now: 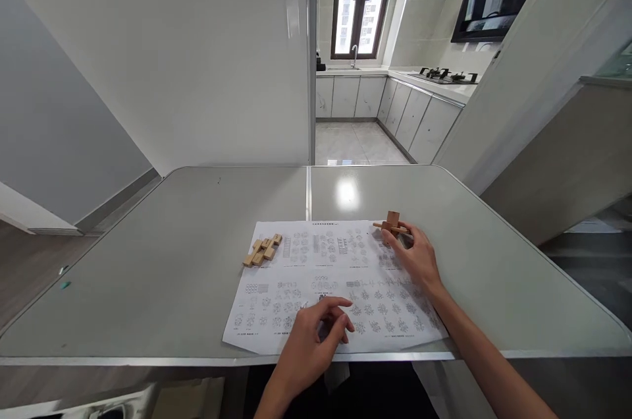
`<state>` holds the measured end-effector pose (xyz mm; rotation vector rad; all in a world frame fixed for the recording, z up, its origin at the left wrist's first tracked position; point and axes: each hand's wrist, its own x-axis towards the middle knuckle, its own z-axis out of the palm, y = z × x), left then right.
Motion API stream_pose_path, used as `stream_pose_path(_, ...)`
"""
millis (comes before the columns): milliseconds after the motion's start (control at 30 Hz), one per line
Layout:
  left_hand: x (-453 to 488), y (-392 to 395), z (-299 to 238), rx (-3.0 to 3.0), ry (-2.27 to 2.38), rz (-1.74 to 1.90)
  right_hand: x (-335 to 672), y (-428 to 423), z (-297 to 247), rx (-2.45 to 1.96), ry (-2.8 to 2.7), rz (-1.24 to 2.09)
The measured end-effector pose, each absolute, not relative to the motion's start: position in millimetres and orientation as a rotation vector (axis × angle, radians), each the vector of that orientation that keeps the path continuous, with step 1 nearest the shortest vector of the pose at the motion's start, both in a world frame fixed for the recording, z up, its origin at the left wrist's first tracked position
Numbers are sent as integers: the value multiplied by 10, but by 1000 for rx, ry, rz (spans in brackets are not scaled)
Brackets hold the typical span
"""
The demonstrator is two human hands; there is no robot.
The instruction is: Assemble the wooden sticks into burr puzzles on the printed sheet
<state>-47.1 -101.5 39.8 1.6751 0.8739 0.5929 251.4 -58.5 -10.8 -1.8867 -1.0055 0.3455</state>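
A printed instruction sheet (326, 274) with many small diagrams lies flat on the grey table (148, 261). My right hand (417, 254) reaches to the sheet's far right corner, its fingertips closed on a small brown wooden interlocking puzzle (392, 224) that rests there. My left hand (313, 336) hovers over the sheet's near edge with fingers loosely curled and apart, holding nothing. A set of light wooden puzzle pieces (263, 250) lies joined together at the sheet's far left corner, away from both hands.
A seam (308, 192) runs down the table's middle. A small teal object (65, 285) lies near the left edge. A white wall panel stands behind the table; a kitchen with cabinets (395, 109), sink and stove opens beyond.
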Motion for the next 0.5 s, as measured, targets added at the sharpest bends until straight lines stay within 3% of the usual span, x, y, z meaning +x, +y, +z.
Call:
stream_pose_path(400, -491, -1031, 363, 1681, 910, 607, 2342, -805, 95, -1759, -970, 115)
stream_pose_path(500, -493, -1024, 348, 1692, 893, 619, 2118, -1054, 180, -1694, -970, 213)
